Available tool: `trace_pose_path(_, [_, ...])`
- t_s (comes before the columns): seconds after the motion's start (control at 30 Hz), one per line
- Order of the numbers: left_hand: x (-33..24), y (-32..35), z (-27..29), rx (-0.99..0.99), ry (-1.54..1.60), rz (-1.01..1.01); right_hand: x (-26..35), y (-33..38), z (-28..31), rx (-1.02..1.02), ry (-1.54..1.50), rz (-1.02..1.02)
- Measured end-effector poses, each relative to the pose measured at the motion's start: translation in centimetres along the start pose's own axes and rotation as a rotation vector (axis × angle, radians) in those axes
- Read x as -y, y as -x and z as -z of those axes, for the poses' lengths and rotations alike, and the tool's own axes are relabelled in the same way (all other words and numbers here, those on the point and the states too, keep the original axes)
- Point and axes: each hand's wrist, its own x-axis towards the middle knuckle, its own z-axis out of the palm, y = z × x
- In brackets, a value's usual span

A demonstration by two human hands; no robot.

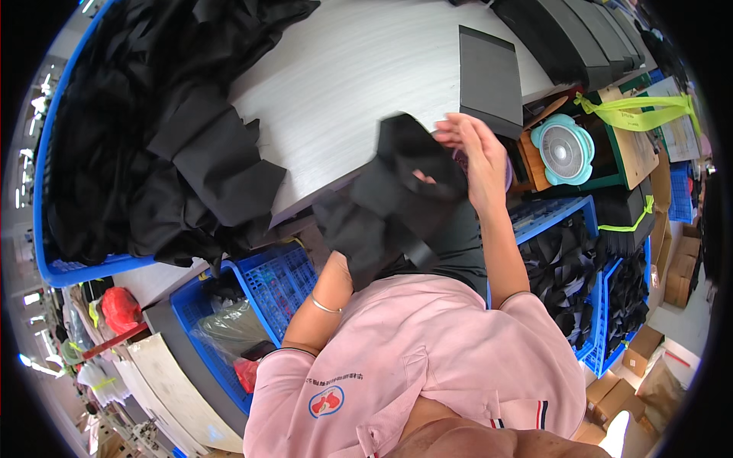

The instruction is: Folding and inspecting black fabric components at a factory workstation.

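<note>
A black fabric piece (389,191), sewn like a pouch or sleeve, hangs over my left forearm above my lap. My left hand (424,177) is inside it, with only a few fingertips showing through an opening; the rest of that hand is hidden, but it holds the cloth up. Close to the cloth's right edge is my right hand (481,149), fingers stretched out and slightly blurred, nothing visible in it. On the table just beyond lies a flat black stack (490,80). A large heap of black cloth pieces (214,153) fills the blue crate at the left.
The pale table (336,69) spans the far side. The big blue crate (92,272) overlaps its left part. More black stacks (565,38) line the back right. A turquoise fan (563,150) stands at the right, above blue crates (592,229) of black pieces. Another blue crate (279,286) sits beside my left arm.
</note>
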Motion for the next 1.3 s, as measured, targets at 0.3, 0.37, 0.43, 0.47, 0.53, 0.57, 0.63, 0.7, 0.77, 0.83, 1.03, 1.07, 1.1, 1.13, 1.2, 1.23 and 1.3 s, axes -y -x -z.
trace_pose_path(0.3, [1.3, 1.6, 1.1, 0.086, 0.023, 0.023, -1.9, 4.8, -1.6, -0.049, 1.118, 0.979])
trace_pose_path(0.37, [2.2, 0.6, 1.2, 0.099, 0.027, 0.023, -2.1, 4.3, -1.5, -0.018, 1.117, 0.987])
trace_pose_path(0.43, [3.0, 0.4, 1.2, 0.106, 0.031, 0.021, -3.0, 3.4, -1.4, -0.005, 1.137, 1.066])
trace_pose_path(0.47, [3.7, 0.5, 0.8, 0.107, 0.033, 0.019, -3.5, 3.5, -1.3, 0.001, 1.135, 1.067])
trace_pose_path(0.53, [3.9, 0.9, 1.2, 0.101, 0.039, 0.006, -4.1, 3.9, -1.1, 0.049, 1.182, 0.93])
trace_pose_path(0.57, [4.0, 1.1, 1.6, 0.094, 0.043, -0.005, -3.9, 4.1, -1.0, 0.067, 1.177, 0.936])
trace_pose_path(0.63, [4.4, 1.6, 2.0, 0.07, 0.048, -0.027, -3.4, 4.7, -0.6, 0.207, 1.012, 0.663])
trace_pose_path(0.7, [5.4, 1.9, 1.9, 0.042, 0.053, -0.049, -2.6, 5.0, -0.3, 0.162, 1.014, 0.729])
trace_pose_path(0.77, [6.5, 2.1, 1.5, 0.029, 0.054, -0.07, -2.3, 5.4, 0.6, 0.128, 1.111, 0.862])
trace_pose_path(0.83, [7.3, 1.9, 1.6, 0.032, 0.061, -0.082, -2.5, 5.5, 1.3, 0.174, 1.144, 0.91])
trace_pose_path(1.03, [3.4, 1.3, 8.6, 0.019, 0.053, -0.117, -0.7, 5.7, 4.1, 0.583, 0.103, 0.077])
trace_pose_path(1.07, [3.4, 1.1, 8.6, 0.013, 0.045, -0.129, 0.5, 5.3, 2.9, 0.416, 0.081, -0.037])
trace_pose_path(1.1, [4.1, -0.8, 8.3, 0.007, 0.036, -0.143, 0.9, 4.0, 2.3, 0.433, 0.164, 0.109])
trace_pose_path(1.13, [4.1, -1.2, 8.6, 0.019, 0.034, -0.148, 1.2, 2.1, 2.0, 0.427, 0.254, 0.262])
trace_pose_path(1.2, [0.5, -3.1, 4.8, -0.109, 0.07, -0.063, 1.3, -1.1, 1.3, 0.236, 0.424, 0.288])
trace_pose_path(1.23, [-2.2, -4.4, 1.5, -0.232, 0.111, 0.028, 1.1, -3.1, 1.3, 0.198, 0.435, 0.321])
trace_pose_path(1.3, [-3.4, -5.3, -0.8, -0.398, 0.022, 0.033, -0.3, -7.2, -0.1, 0.134, 0.566, 0.465])
